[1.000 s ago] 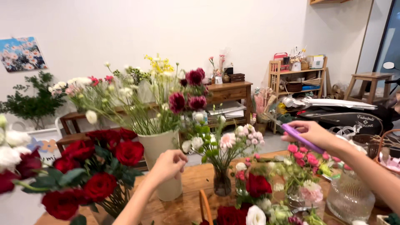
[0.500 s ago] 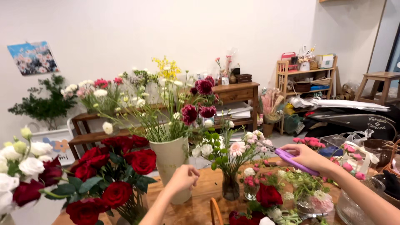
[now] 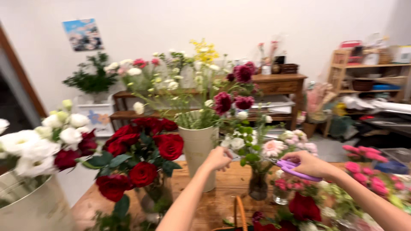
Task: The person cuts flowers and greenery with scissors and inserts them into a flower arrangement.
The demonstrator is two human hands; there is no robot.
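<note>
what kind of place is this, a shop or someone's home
Most likely a flower shop or florist's workroom. Vases of red roses and white blooms crowd a wooden table, more bunches fill the benches behind, and the right hand holds purple scissors by a stem the left hand grips.

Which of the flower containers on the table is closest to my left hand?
The tall cream vase just behind your left hand. It holds the loose mixed stems, unlike the small dark glass vase further right or the red-rose vase on the left.
</note>
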